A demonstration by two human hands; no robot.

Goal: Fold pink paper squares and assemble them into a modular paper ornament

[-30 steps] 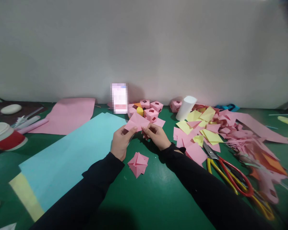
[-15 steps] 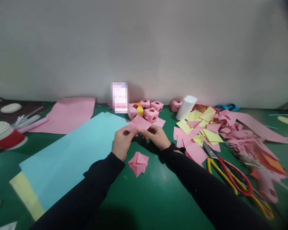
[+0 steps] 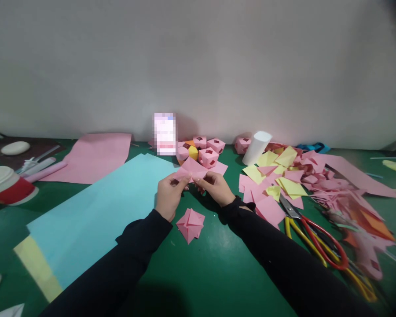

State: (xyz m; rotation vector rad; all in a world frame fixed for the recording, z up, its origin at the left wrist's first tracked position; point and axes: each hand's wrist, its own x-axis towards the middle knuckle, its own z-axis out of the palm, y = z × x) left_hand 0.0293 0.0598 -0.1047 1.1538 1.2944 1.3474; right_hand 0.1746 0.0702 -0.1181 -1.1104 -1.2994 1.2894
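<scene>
Between my two hands is a creased square of pink paper, raised off the green table. My left hand pinches its left side between thumb and fingers. With thumb and fingertips, my right hand grips the right side; the thumbs lie close together at the near edge. Below the hands, a folded pink paper piece rests on the table. Just beyond the held paper stand several pink folded paper boxes with dark diamond openings, around a yellow piece.
Blue paper sheets lie to the left, near a red-and-white cup. A blurred-out phone leans on the wall. Rightward are a white paper roll, yellow and pink paper squares, red-handled scissors and a pink glue gun.
Both hands keep their pinch on the pink paper, with only a slight shift of the fingers. Everything else stays where it was.
</scene>
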